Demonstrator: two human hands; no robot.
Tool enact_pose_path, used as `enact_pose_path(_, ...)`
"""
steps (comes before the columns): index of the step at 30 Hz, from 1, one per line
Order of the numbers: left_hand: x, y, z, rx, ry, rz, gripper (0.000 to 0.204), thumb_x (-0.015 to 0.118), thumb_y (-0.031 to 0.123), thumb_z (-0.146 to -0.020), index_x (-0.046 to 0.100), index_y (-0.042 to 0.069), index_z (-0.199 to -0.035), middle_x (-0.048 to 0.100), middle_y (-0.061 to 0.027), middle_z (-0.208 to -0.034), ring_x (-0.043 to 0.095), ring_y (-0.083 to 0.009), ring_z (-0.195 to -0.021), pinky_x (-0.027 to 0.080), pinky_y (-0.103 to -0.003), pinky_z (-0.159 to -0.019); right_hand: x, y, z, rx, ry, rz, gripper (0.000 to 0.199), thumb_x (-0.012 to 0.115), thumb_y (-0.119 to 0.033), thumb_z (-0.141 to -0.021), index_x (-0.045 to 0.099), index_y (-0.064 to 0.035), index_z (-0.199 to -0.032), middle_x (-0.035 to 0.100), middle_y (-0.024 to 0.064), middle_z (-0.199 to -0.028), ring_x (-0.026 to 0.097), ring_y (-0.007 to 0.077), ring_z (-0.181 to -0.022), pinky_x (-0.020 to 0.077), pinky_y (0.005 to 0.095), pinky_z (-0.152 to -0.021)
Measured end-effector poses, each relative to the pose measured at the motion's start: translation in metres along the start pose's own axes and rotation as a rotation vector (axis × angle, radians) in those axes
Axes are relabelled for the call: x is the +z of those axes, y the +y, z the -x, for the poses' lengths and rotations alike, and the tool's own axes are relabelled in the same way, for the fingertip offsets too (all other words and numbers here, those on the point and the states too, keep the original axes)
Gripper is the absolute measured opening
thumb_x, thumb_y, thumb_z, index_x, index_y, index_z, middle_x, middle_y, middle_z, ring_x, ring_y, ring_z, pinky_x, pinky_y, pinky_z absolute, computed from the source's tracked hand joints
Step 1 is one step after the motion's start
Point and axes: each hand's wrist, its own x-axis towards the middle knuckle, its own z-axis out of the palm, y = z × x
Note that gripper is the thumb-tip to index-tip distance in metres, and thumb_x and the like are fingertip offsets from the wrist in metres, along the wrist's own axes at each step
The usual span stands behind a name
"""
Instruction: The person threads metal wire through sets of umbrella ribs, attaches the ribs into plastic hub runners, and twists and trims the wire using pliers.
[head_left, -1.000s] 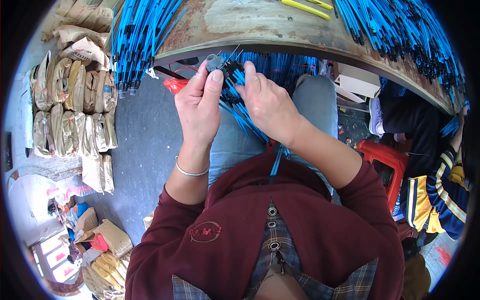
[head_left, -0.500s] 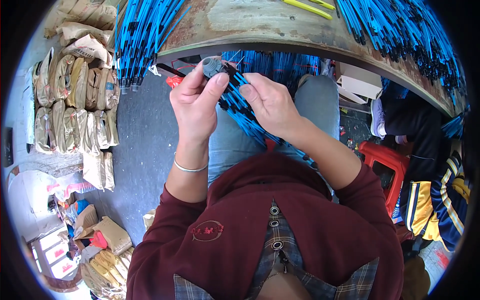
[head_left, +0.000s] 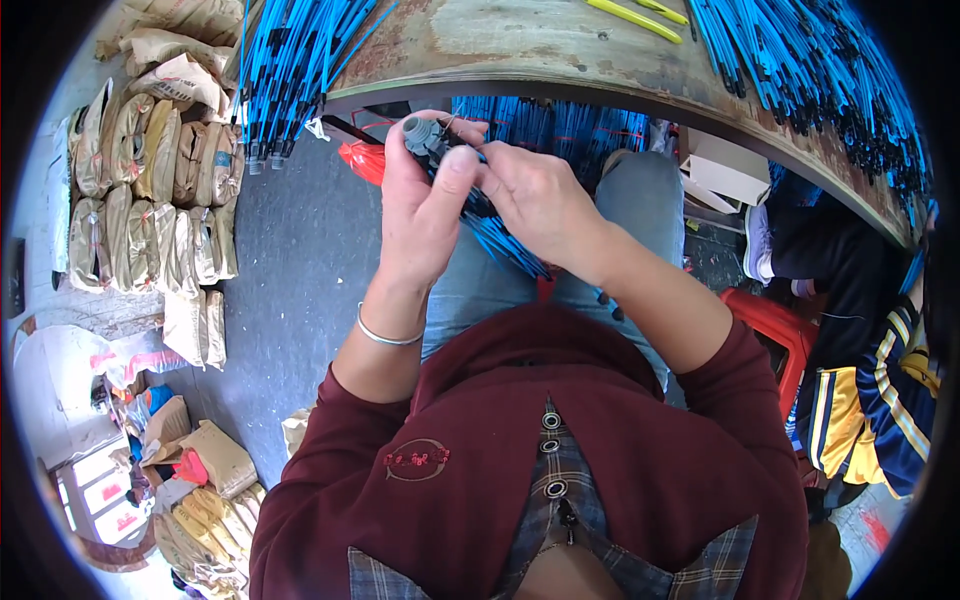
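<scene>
Blue cables (head_left: 500, 235) lie bundled across the lap below the bench (head_left: 560, 50). The left hand (head_left: 425, 210) grasps a small grey plug (head_left: 420, 135) at the bundle's end; the right hand (head_left: 540, 195) pinches the strands beside it. A loose pinch could let strands slip and splay

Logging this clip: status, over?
Left hand gripping grey plug. Right hand pinching blue cables beside it. Nothing between the hands.

Matt grey plastic fitting (head_left: 424, 136), worn rusty tabletop (head_left: 520, 40)
</scene>
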Motion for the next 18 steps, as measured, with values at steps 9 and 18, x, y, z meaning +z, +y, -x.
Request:
enact_pose_path(9,-0.014,0.013,0.006,-0.14,-0.134,0.073,0.026,0.06,0.009,-0.084,0.046,0.001,-0.104,0.058,-0.0124,-0.098,0.054,-0.02,-0.097,0.042,-0.035,-0.088,0.011,-0.003,0.021,-0.117,0.277,-0.227,0.012,0.061,-0.004,-0.079,0.057,0.0022,-0.088,0.058,0.012,-0.082,0.059,0.0245,-0.07,0.0467,0.0309,-0.059)
enact_pose_path(18,-0.026,0.008,0.005,0.002,-0.438,0.066,0.027,0.058,0.007,-0.084,0.044,0.001,-0.106,0.056,-0.0184,-0.109,0.048,-0.0324,-0.113,0.036,-0.044,-0.097,-0.011,0.005,0.015,-0.075,0.029,-0.317,0.011,0.064,-0.005,-0.076,0.061,0.0002,-0.085,0.058,0.0128,-0.077,0.058,0.0266,-0.068,0.0473,0.0335,-0.062)
